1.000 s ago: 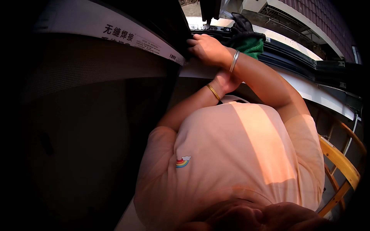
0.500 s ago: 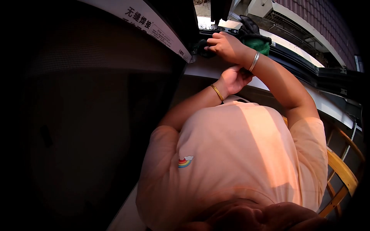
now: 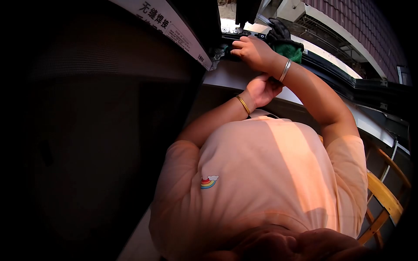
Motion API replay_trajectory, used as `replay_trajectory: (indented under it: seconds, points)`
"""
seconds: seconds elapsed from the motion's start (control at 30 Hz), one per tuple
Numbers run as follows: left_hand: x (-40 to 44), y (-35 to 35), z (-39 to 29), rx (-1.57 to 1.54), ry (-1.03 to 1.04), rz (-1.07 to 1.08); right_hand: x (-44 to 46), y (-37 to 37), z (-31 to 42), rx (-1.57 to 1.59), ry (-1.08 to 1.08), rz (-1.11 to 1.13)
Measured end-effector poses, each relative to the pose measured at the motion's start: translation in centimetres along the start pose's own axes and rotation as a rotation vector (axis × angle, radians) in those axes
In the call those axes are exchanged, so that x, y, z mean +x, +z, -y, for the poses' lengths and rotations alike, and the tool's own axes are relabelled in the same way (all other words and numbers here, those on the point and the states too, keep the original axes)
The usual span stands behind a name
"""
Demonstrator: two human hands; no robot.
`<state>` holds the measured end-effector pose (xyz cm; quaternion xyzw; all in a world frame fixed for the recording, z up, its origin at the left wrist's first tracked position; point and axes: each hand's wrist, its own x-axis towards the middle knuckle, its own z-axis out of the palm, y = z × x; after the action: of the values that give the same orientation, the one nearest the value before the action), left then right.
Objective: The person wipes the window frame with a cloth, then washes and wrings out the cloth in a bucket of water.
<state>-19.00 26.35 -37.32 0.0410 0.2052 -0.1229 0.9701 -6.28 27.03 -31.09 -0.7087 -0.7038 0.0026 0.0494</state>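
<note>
My right hand, with silver bangles at the wrist, reaches over the dark window frame. Its fingers are curled at the metal fittings near the corner, and whatever is under them is hidden. A black and green glove-like thing lies at the frame, just behind my right wrist and partly covered by it. Below my right forearm is my left hand, wearing a gold bangle. Its fingers bend in under the forearm, so what they hold, if anything, does not show.
A dark screened panel fills the left, with a white printed label strip along its edge. A metal corner bracket juts beside my right hand. The white sill runs below. A yellow wooden chair stands at right; a tiled roof lies outside.
A dark piece left of my right hand has gone from beside the panel corner, and the metal bracket now shows there. My hands stay almost in place; the view has shifted slightly.
</note>
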Motion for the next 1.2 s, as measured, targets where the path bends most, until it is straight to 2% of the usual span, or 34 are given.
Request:
replay_trajectory:
  seconds: [0.1,0.17,0.23,0.3,0.4,0.43,0.5,0.53,0.63,0.8,0.87,0.9,0.97,1.0,1.13,1.2]
  points:
    - [-0.1,0.3,-0.2,0.028,0.0,0.003,1.2,-0.1,0.4,-0.015,-0.041,-0.036]
    - [0.2,0.9,-0.1,0.038,0.059,-0.035,2.7,1.0,1.1,0.075,-0.199,-0.21]
    - [0.3,0.3,-0.2,0.106,0.057,0.002,3.2,1.3,2.2,0.104,-0.157,-0.162]
    - [0.4,-0.4,-0.4,-0.009,0.026,0.064,2.9,0.9,1.6,0.049,-0.179,-0.109]
    - [0.1,-0.3,-0.7,-0.03,0.022,0.037,2.4,0.8,0.3,0.026,-0.046,0.05]
    - [0.0,-0.2,-0.9,-0.018,0.017,0.019,2.7,1.1,0.6,0.019,-0.064,0.053]
    - [-0.8,0.9,-1.1,0.045,0.079,-0.07,3.1,1.7,2.2,0.023,0.001,-0.195]
    - [-0.7,0.7,-1.2,0.048,0.079,-0.022,3.8,1.8,2.5,0.02,-0.005,-0.027]
    - [-0.1,-0.9,-1.2,0.017,0.068,0.035,3.4,1.0,2.8,0.059,0.052,-0.131]
    - [-1.0,-0.4,-1.9,0.046,-0.017,0.071,3.0,-0.7,1.2,0.086,0.146,0.085]
    - [-0.8,-0.7,-1.7,0.031,0.017,0.041,4.3,-1.6,1.9,0.128,0.243,0.159]
    - [-0.9,-0.4,-1.6,0.023,0.041,0.008,4.8,-1.5,2.5,0.127,0.244,0.16]
    - [-0.7,0.3,-1.5,0.034,0.058,-0.005,5.0,-0.3,3.3,0.426,0.223,0.046]
    - [-0.7,0.2,-1.4,0.039,0.064,0.003,4.3,0.3,2.9,0.209,0.045,-0.006]
    - [-0.1,-0.5,-0.9,0.044,-0.007,0.032,0.6,0.4,2.0,0.211,0.113,-0.009]
    - [-0.1,0.0,-0.7,0.078,-0.054,0.052,-1.2,-1.0,1.6,0.229,0.231,0.042]
